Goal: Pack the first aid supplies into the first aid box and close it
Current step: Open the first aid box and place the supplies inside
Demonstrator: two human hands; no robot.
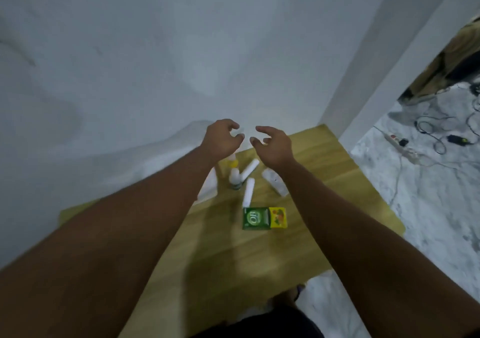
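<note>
- Both hands are raised above the far edge of the wooden table [324, 236], close together but apart.
- The left hand [220, 140] is curled, with something small and white seemingly pinched at its fingertips; what it is cannot be told.
- The right hand [272, 145] is loosely open and nothing is held in it.
- Two white rolls [248, 192], a white bottle [235, 176], a white packet [275, 181] and a green and yellow carton [265, 218] are left unpacked near the table's far middle.
- A white shape at the far left edge may be the box, but this cannot be told.
- Packing appears barely begun; next, the box must be found and opened.
</note>
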